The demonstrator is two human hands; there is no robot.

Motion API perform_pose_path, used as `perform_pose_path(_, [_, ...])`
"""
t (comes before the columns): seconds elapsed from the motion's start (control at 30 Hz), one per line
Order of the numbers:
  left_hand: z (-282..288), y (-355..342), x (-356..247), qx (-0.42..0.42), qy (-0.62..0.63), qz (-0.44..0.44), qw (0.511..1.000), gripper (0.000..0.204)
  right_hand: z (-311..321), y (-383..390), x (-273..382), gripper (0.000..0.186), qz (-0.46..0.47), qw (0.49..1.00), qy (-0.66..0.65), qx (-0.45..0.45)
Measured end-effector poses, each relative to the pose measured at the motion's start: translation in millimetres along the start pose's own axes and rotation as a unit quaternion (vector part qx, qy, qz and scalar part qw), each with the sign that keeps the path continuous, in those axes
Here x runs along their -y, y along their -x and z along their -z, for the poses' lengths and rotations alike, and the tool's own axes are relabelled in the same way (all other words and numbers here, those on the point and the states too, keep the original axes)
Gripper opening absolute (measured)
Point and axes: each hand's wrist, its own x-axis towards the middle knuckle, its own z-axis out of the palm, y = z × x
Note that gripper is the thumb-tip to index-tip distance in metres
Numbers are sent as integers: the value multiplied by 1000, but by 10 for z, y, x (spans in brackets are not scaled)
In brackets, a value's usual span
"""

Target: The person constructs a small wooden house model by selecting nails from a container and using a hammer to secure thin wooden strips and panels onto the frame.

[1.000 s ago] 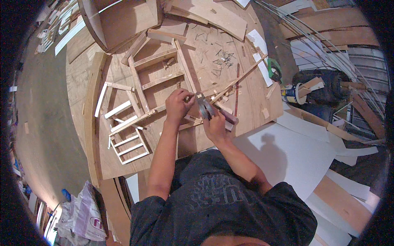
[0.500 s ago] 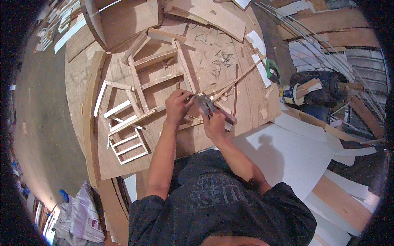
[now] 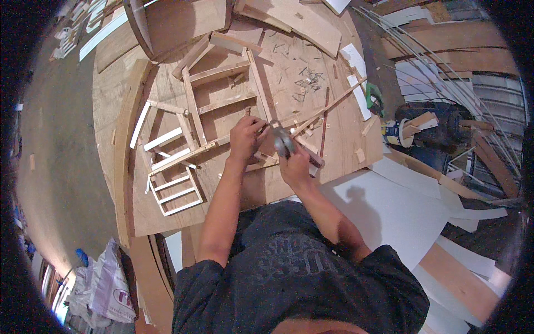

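My right hand (image 3: 296, 168) is closed round a hammer; its grey metal head (image 3: 283, 142) is slightly blurred, and the handle end sticks out past my fist. Just left of it, my left hand (image 3: 245, 138) has thumb and fingertips pinched together at a strip of wood. Whatever lies between those fingertips is too small to make out. Beyond both hands is a ladder-like wooden frame (image 3: 223, 103) with crosspieces, flat on the plywood table. A white-edged small frame (image 3: 177, 195) lies left of my left forearm.
Loose nails (image 3: 308, 82) are scattered on the plywood tabletop (image 3: 289, 67). A curved plank (image 3: 127, 161) runs along the left edge, and a wooden box (image 3: 181, 28) stands at the back. Right of the table are a green-handled tool (image 3: 374, 100), a bucket (image 3: 396, 132) and white sheets (image 3: 389, 192).
The hammer head has tipped and come slightly nearer my right fist. My left hand keeps its pinch at the same spot on the wood. The whole view has shifted a little.
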Motion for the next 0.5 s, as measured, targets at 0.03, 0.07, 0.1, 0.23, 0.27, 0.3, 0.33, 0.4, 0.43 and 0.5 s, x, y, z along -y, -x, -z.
perform_pose_path(0.03, [24,1,17,23,-45,9,999,14,12,-30,6,31,5,1000,1,-1])
perform_pose_path(0.07, [37,-10,32,45,-91,18,995,15,43,-41,13,37,-5,999,-7,36])
perform_pose_path(0.1, [27,-38,40,40,-91,16,995,15,76,-53,20,45,-14,997,-15,73])
perform_pose_path(0.23, [-9,-5,2,23,-38,6,999,16,88,-29,-82,44,17,998,-18,64])
perform_pose_path(0.27, [2,-15,18,27,-45,0,999,15,81,-32,-66,44,18,998,-18,64])
perform_pose_path(0.3, [19,5,18,25,-45,0,999,15,63,-29,-44,44,14,997,8,75])
perform_pose_path(0.33, [30,27,15,32,-47,15,998,15,62,-52,-19,43,11,996,34,86])
perform_pose_path(0.4, [17,-1,31,37,-50,30,998,14,125,-46,2,44,44,997,-12,66])
perform_pose_path(0.43, [6,-10,31,36,-52,18,998,14,158,-6,19,44,70,995,-58,48])
perform_pose_path(0.5, [-3,26,6,39,-54,7,998,14,109,-11,57,44,-5,997,-13,77])
